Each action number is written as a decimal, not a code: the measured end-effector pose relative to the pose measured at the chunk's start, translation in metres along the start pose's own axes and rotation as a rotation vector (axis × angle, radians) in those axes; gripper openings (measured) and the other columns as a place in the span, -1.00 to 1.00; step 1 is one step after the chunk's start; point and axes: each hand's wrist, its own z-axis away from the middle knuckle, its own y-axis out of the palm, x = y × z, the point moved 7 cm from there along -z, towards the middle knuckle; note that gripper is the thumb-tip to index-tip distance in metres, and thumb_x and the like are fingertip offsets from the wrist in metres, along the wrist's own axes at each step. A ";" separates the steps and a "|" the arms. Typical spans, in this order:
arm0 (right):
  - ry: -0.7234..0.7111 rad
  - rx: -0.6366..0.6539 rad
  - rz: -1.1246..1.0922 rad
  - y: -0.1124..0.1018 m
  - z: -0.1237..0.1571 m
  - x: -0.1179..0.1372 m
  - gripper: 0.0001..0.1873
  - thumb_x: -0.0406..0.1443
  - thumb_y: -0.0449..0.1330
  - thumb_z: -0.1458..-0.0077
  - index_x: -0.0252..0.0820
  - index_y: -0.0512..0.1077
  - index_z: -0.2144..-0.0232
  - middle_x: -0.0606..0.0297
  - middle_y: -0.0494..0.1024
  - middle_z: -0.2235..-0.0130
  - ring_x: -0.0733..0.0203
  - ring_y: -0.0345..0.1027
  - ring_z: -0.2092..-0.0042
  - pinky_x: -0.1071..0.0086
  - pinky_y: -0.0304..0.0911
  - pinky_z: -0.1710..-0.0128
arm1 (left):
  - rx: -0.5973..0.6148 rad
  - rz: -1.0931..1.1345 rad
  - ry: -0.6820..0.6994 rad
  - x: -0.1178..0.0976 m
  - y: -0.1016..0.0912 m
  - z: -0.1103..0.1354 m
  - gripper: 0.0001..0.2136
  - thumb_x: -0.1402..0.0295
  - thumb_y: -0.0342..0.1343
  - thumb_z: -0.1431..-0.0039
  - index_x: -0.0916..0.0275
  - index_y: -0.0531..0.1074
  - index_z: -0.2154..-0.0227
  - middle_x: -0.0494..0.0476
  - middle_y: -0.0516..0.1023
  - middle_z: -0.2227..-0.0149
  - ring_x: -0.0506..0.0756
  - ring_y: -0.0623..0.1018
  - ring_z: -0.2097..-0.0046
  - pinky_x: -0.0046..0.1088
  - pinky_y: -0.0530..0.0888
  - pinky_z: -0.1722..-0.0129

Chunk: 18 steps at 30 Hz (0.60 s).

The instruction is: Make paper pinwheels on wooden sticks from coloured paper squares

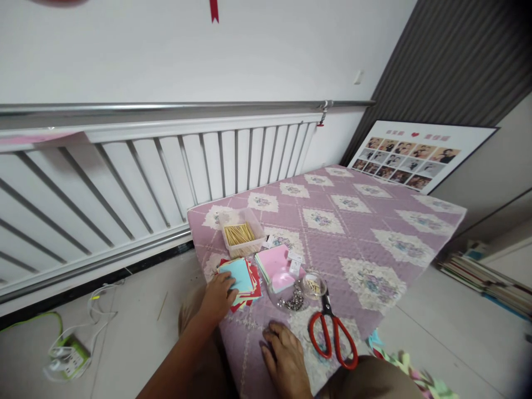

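My left hand (219,295) rests on a stack of square coloured paper, its fingers lying over the light-blue top sheet (236,272). Red and cream sheets (254,284) stick out unevenly underneath. Palm down on the cloth lies my right hand (286,354), fingers loosely stretched and nothing visible in it. To its right are scissors (332,338) with red handles, their blades pointing away from me. Between the hands and beyond sit a pink paper stack (274,266), a clear container of small metal pieces (295,299) and a round tub of small pale pieces (313,285).
A clear plastic box (243,233) of thin gold sticks stands at the table's left edge. The patterned purple tablecloth (316,244) reaches a white radiator (208,160). A photo board (415,155) leans behind. Coloured strips (399,363) and a power strip (72,357) lie low beside me.
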 end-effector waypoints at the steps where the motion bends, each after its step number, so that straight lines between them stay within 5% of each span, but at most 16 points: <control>1: 0.002 0.000 -0.003 0.000 0.000 0.000 -0.78 -0.34 0.21 -0.07 -0.03 0.46 0.18 0.19 0.53 0.08 -0.02 0.40 0.04 0.16 0.32 0.12 | -0.002 0.003 0.003 -0.001 -0.001 -0.001 -0.73 0.29 0.00 -0.19 0.21 0.49 0.13 0.27 0.45 -0.07 0.22 0.40 -0.10 -0.10 0.31 -0.12; 12: 0.006 0.015 -0.010 -0.001 -0.001 0.000 -0.78 -0.35 0.20 -0.08 -0.04 0.46 0.18 0.19 0.52 0.07 -0.01 0.39 0.03 0.16 0.31 0.10 | -0.060 0.111 -0.005 0.000 -0.013 -0.006 -0.75 0.38 -0.04 -0.20 0.19 0.56 0.24 0.19 0.55 0.05 0.17 0.47 -0.01 -0.17 0.34 -0.12; 18: 0.000 0.006 -0.009 0.000 0.000 0.000 -0.78 -0.38 0.20 -0.08 -0.07 0.46 0.18 0.17 0.51 0.08 -0.03 0.38 0.03 0.13 0.31 0.10 | -0.303 0.406 -0.148 0.020 -0.028 -0.010 -0.80 0.39 0.04 -0.10 0.22 0.56 0.30 0.23 0.56 0.10 0.18 0.48 0.02 -0.15 0.34 -0.11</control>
